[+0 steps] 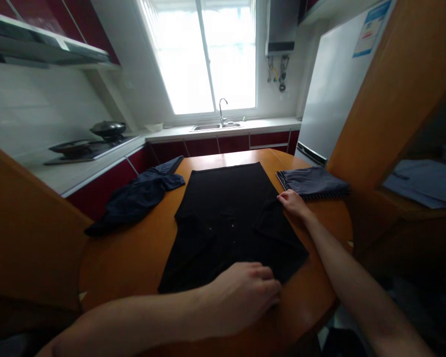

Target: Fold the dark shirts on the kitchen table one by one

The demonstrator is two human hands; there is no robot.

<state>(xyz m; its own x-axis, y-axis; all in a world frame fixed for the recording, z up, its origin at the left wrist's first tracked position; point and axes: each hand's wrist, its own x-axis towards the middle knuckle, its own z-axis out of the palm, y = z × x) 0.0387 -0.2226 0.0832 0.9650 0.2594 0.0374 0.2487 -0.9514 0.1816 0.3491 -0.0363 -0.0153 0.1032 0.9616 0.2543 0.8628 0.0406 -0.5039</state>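
A black T-shirt (226,198) lies spread on the wooden table (130,263), its straight hem toward the window and its wider end toward me. A few small light marks dot its middle. My right hand (292,201) pinches the shirt's right edge between thumb and fingers. Across the near edge reaches my left hand (256,285), its fingers curled down and closed at the near right part of the shirt. Its fingertips are partly hidden beneath the hand.
A folded grey garment stack (312,181) rests at the table's right. Dark blue clothing (141,196) hangs over the left edge. Beyond stand a counter with a sink (215,127), a stove (92,148) with pans, and a refrigerator (338,89). Orange wooden panels (390,94) flank the table.
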